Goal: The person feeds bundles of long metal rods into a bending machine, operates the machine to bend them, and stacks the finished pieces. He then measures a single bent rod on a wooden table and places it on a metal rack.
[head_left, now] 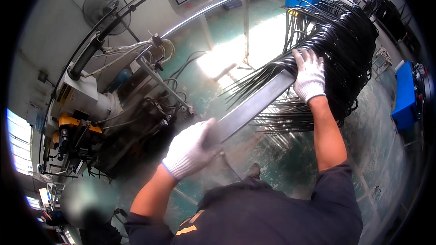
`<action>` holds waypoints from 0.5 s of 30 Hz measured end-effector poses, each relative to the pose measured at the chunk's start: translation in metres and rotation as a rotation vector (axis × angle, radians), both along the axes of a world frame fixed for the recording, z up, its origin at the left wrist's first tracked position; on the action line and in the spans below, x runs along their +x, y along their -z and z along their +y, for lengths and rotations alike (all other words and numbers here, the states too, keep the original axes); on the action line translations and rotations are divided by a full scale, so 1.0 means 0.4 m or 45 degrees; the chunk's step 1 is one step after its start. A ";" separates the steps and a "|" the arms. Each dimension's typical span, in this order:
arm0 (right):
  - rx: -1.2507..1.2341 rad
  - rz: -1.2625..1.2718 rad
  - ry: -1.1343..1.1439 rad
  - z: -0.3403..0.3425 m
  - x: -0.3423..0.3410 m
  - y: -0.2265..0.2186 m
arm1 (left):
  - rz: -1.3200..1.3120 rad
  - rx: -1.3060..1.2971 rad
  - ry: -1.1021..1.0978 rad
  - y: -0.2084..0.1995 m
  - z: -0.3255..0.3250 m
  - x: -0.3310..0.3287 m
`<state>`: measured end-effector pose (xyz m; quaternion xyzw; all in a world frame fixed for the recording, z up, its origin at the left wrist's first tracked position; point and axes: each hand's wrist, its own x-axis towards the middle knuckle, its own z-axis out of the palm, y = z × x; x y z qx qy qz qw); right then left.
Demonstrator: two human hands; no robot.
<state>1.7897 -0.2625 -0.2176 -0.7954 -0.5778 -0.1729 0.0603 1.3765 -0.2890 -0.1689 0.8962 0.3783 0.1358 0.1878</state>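
Black rods (pixel 347 45) make the biggest heap, at the upper right of the frame. They are bent at the top and hang close together, maybe so they stay in one bunch. Their thin ends poke out to the left.

A flat grey metal bar (pixel 254 104) slants from the middle of the frame up to those rods. I have a hand near each end, which I think helps keep it steady. I can't tell if something under it holds it up too.

My right arm goes almost straight up, and my right hand (pixel 311 75) lies where the bar meets the rods, fingers a little apart. My left arm leans in from the bottom, and my left hand (pixel 190 147) covers the bar's low end. It is blurry, and both palms are hidden, so I can't tell if either hand squeezes tight.
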 end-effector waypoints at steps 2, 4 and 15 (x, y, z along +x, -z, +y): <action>0.039 -0.082 0.134 -0.026 -0.050 0.019 | -0.156 -0.167 -0.140 0.030 -0.047 -0.173; 0.070 -0.082 -0.027 -0.058 -0.183 0.050 | -0.578 -0.590 -0.477 0.088 -0.109 -0.358; 0.763 0.572 0.275 -0.299 -0.785 0.402 | -1.107 -0.865 -1.655 0.503 -0.680 -1.198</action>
